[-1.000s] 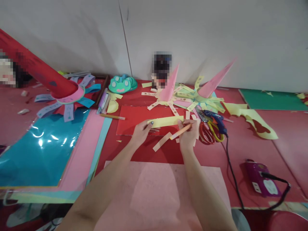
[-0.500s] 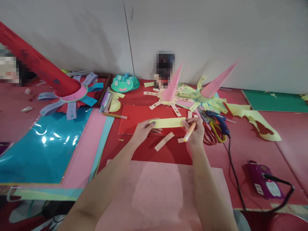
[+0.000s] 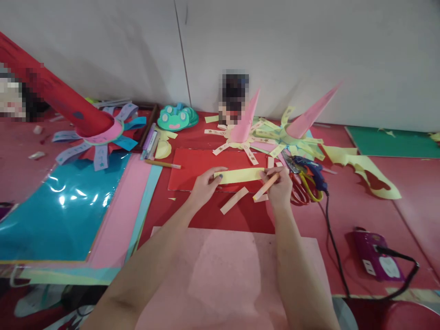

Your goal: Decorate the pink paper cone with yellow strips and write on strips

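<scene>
My left hand (image 3: 205,185) pinches one end of a yellow paper strip (image 3: 240,176) between thumb and fingers. The opposite end is pinched in my right hand (image 3: 280,184), which also has an orange pen (image 3: 266,186) tucked in its fingers, tip pointing down to the left. The strip is held level above a red sheet (image 3: 192,169). Just below it, a pale paper strip (image 3: 233,200) lies at a slant on the red table. Behind stand two pink paper cones, a nearer one (image 3: 244,123) and a farther one (image 3: 311,114), ringed by lettered paper strips.
Right of my hand lie scissors (image 3: 299,195) and a blue glue gun (image 3: 311,172), its cord running to a purple power box (image 3: 376,256). At left are a red cone (image 3: 79,112), a shiny blue sheet (image 3: 75,206) and green frog cutouts (image 3: 177,118). Pink paper (image 3: 223,275) lies in front.
The orange pen has tilted flatter in my right hand, its tip swinging to the left. Both hands keep hold of the yellow strip in nearly the same place.
</scene>
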`<control>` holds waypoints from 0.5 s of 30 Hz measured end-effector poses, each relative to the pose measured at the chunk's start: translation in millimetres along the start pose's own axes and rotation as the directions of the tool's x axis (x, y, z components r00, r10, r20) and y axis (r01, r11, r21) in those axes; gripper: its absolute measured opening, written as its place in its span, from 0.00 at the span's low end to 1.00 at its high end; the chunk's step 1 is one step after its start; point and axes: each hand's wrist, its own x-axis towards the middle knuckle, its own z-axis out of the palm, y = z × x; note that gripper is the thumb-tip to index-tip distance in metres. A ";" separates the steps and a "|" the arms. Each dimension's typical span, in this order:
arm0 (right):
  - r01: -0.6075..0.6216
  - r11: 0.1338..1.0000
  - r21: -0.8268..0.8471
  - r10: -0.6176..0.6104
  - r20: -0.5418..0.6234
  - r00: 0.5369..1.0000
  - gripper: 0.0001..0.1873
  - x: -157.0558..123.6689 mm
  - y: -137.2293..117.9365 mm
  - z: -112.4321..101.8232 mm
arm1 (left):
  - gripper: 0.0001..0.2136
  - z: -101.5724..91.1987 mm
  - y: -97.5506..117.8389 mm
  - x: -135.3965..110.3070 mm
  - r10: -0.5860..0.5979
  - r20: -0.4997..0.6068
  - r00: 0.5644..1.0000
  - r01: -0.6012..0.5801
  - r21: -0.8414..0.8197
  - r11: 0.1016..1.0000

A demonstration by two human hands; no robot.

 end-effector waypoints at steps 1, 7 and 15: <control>0.004 1.000 0.003 -0.004 0.001 1.000 0.11 -0.5 -0.5 -0.1 | 0.15 -0.9 0.3 0.4 0.015 -0.019 1.000 -0.014 0.047 0.999; -0.009 1.000 0.006 0.008 0.052 0.999 0.12 -3.6 -1.5 0.9 | 0.12 -2.5 0.9 1.5 -0.025 -0.040 0.999 0.030 0.118 0.993; -0.023 1.000 0.001 0.023 0.125 0.992 0.12 -6.6 -3.3 4.2 | 0.10 -2.3 -1.9 2.6 0.048 -0.118 0.992 -0.021 0.220 0.975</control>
